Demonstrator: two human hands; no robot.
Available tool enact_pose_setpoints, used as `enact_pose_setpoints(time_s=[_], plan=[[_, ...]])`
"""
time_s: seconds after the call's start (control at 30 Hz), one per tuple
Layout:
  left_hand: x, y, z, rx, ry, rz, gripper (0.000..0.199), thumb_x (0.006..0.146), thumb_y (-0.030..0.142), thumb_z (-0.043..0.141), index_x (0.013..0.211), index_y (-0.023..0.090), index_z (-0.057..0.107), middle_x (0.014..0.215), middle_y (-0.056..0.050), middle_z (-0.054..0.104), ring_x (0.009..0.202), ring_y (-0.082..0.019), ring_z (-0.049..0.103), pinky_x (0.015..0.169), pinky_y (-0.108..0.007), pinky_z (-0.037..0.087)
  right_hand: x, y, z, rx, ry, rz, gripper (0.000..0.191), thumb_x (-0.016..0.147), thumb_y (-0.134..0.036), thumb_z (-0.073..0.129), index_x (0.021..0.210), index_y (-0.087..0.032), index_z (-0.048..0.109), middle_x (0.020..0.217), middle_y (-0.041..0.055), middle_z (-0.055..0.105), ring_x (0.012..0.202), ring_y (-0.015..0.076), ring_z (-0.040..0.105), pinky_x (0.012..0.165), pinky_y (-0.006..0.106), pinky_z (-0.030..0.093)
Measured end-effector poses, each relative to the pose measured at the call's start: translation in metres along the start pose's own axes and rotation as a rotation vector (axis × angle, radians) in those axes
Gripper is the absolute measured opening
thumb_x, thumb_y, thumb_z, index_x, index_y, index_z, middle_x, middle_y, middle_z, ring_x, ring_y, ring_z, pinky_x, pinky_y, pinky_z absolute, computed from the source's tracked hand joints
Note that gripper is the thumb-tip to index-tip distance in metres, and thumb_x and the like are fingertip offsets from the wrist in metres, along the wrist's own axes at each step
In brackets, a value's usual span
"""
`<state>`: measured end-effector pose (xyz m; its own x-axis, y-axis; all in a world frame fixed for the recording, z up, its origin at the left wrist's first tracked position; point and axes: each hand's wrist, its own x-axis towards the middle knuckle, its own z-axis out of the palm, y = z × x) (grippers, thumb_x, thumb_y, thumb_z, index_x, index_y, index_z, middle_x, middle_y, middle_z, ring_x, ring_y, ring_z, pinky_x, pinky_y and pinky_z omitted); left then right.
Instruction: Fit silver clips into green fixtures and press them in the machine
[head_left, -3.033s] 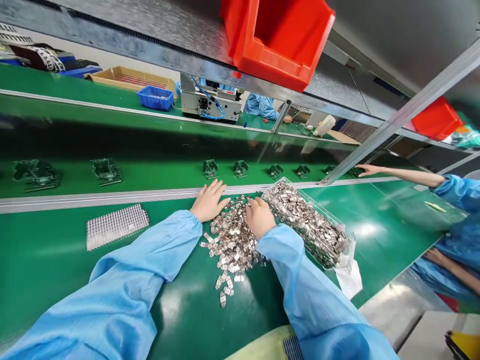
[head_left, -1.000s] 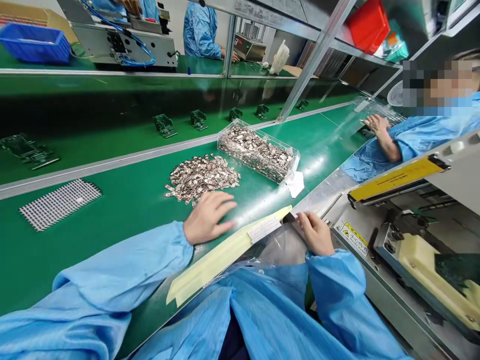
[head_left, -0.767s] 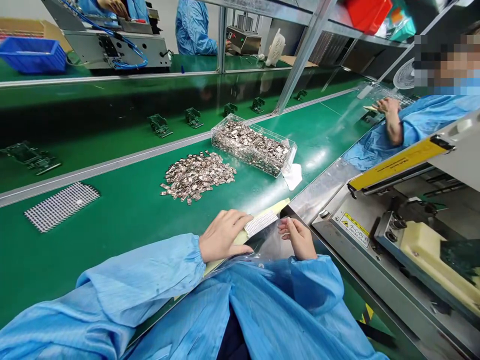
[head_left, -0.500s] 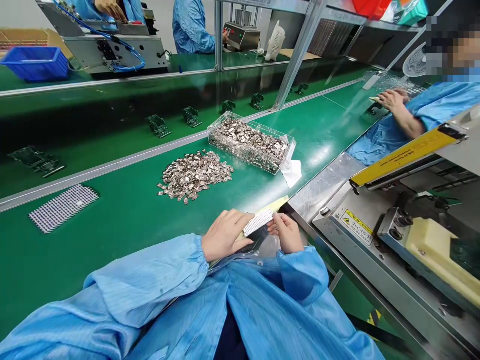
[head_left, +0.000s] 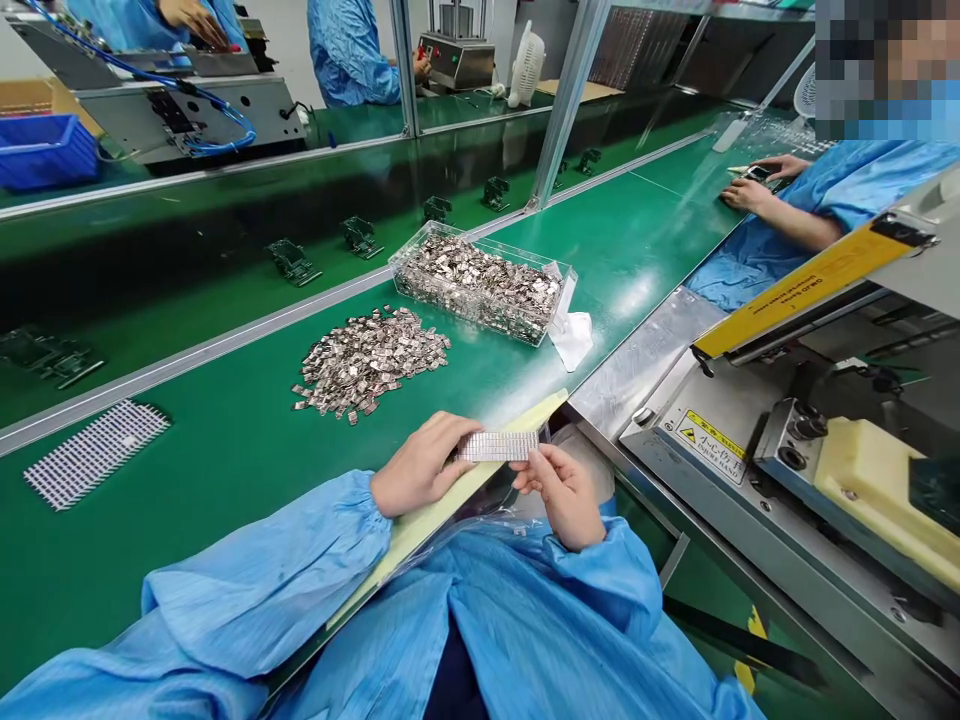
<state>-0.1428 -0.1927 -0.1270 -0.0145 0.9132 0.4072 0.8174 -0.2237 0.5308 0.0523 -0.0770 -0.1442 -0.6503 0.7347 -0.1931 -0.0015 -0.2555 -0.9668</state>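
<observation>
A narrow block of small silvery-white pieces in rows [head_left: 499,446] is held between my two hands. My left hand [head_left: 424,465] is closed on its left end, thumb below and fingers above. At the right end, my right hand [head_left: 562,490] pinches the block with thumb and fingertips. Under the block and my left forearm runs a pale yellow strip [head_left: 427,515] along the bench edge. Beyond my hands a loose pile of small metal parts [head_left: 371,360] lies on the green bench, beside a clear tray [head_left: 559,325] full of similar parts.
A white gridded sheet of pieces [head_left: 97,453] lies at the left. White paper [head_left: 572,342] touches the tray's near right corner. To my right stands a machine with a yellow bar [head_left: 810,290]. Another person's hands [head_left: 757,190] work at the far right; metal posts stand behind the bench.
The block has turned from slanted to nearly level, and more of the yellow strip shows. My left hand has moved slightly left. The view has shifted; the other person's hands have moved apart.
</observation>
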Motion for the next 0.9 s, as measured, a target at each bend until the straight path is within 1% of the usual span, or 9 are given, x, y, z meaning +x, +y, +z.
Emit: enact_pose_setpoints(time_s=[0.13, 0.23, 0.3, 0.37, 0.53, 0.63, 0.7, 0.77, 0.9], plan=[[0.0, -0.004, -0.001, 0.078, 0.081, -0.017, 0.034, 0.097, 0.024, 0.049, 0.131, 0.021, 0.05, 0.113, -0.011, 0.065, 0.102, -0.02, 0.063, 0.086, -0.035, 0.053, -0.01, -0.019, 0.003, -0.392, -0.046, -0.443, 0.02, 0.096, -0.032, 0.056, 0.106, -0.021, 0.069, 0.076, 0.0038, 0.073, 0.069, 0.0186, 0.069, 0.067, 0.032, 0.059], [0.006, -0.013, -0.001, 0.21, 0.091, 0.042, 0.024, 0.096, 0.018, 0.048, 0.115, 0.021, 0.063, 0.104, -0.007, 0.072, 0.094, -0.019, 0.067, 0.079, -0.034, 0.052, -0.014, -0.022, 0.006, -0.618, -0.072, -0.762, 0.025, 0.095, -0.018, 0.056, 0.116, -0.024, 0.067, 0.092, 0.0058, 0.074, 0.08, 0.0195, 0.071, 0.071, 0.031, 0.059], [0.013, -0.019, 0.001, 0.28, 0.081, 0.075, 0.023, 0.096, 0.018, 0.049, 0.109, 0.021, 0.067, 0.103, -0.007, 0.074, 0.094, -0.02, 0.069, 0.078, -0.035, 0.053, -0.014, -0.014, 0.007, -0.707, -0.091, -0.899, 0.03, 0.094, -0.014, 0.057, 0.12, -0.025, 0.066, 0.098, 0.0075, 0.074, 0.083, 0.0194, 0.071, 0.071, 0.03, 0.06], [0.021, -0.025, 0.004, 0.298, 0.049, 0.083, 0.027, 0.096, 0.017, 0.047, 0.111, 0.021, 0.069, 0.108, -0.009, 0.074, 0.097, -0.021, 0.07, 0.079, -0.036, 0.055, -0.013, 0.0, 0.006, -0.779, -0.089, -0.952, 0.031, 0.094, -0.014, 0.057, 0.121, -0.025, 0.067, 0.097, 0.0079, 0.074, 0.081, 0.0196, 0.071, 0.069, 0.03, 0.06], [0.029, -0.032, 0.011, 0.205, -0.077, 0.066, 0.042, 0.09, 0.005, 0.041, 0.124, 0.019, 0.063, 0.129, -0.012, 0.065, 0.115, -0.021, 0.064, 0.093, -0.038, 0.057, -0.011, 0.028, 0.0, -0.815, -0.034, -0.867, 0.024, 0.094, -0.019, 0.055, 0.111, -0.025, 0.07, 0.092, 0.0086, 0.072, 0.078, 0.0219, 0.07, 0.065, 0.034, 0.06], [0.028, -0.033, 0.011, 0.193, -0.118, 0.056, 0.044, 0.088, 0.003, 0.042, 0.124, 0.019, 0.062, 0.131, -0.013, 0.064, 0.119, -0.023, 0.062, 0.095, -0.042, 0.055, -0.013, 0.032, 0.001, -0.768, -0.024, -0.793, 0.024, 0.095, -0.021, 0.054, 0.117, -0.022, 0.065, 0.093, 0.0094, 0.07, 0.078, 0.0205, 0.07, 0.067, 0.033, 0.061], [0.028, -0.034, 0.01, 0.213, -0.126, 0.052, 0.042, 0.089, 0.005, 0.042, 0.123, 0.019, 0.063, 0.132, -0.014, 0.063, 0.118, -0.025, 0.062, 0.093, -0.043, 0.055, -0.014, 0.034, 0.003, -0.627, -0.012, -0.655, 0.024, 0.094, -0.027, 0.058, 0.117, -0.022, 0.061, 0.091, 0.0084, 0.07, 0.075, 0.0197, 0.069, 0.066, 0.033, 0.061], [0.026, -0.032, 0.006, 0.242, -0.102, 0.03, 0.038, 0.091, 0.008, 0.043, 0.12, 0.019, 0.064, 0.134, -0.015, 0.061, 0.118, -0.025, 0.062, 0.093, -0.043, 0.055, -0.014, 0.038, 0.003, -0.425, -0.024, -0.447, 0.024, 0.092, -0.037, 0.061, 0.11, -0.022, 0.06, 0.087, 0.0072, 0.069, 0.071, 0.0198, 0.069, 0.062, 0.032, 0.06], [0.008, -0.022, -0.007, 0.296, -0.043, -0.017, 0.029, 0.095, 0.018, 0.045, 0.115, 0.019, 0.066, 0.133, -0.013, 0.062, 0.117, -0.023, 0.062, 0.093, -0.038, 0.054, -0.013, 0.051, -0.005, -0.224, -0.17, -0.089, 0.03, 0.089, -0.049, 0.063, 0.101, -0.021, 0.066, 0.083, 0.0087, 0.072, 0.069, 0.0211, 0.068, 0.06, 0.031, 0.058]])
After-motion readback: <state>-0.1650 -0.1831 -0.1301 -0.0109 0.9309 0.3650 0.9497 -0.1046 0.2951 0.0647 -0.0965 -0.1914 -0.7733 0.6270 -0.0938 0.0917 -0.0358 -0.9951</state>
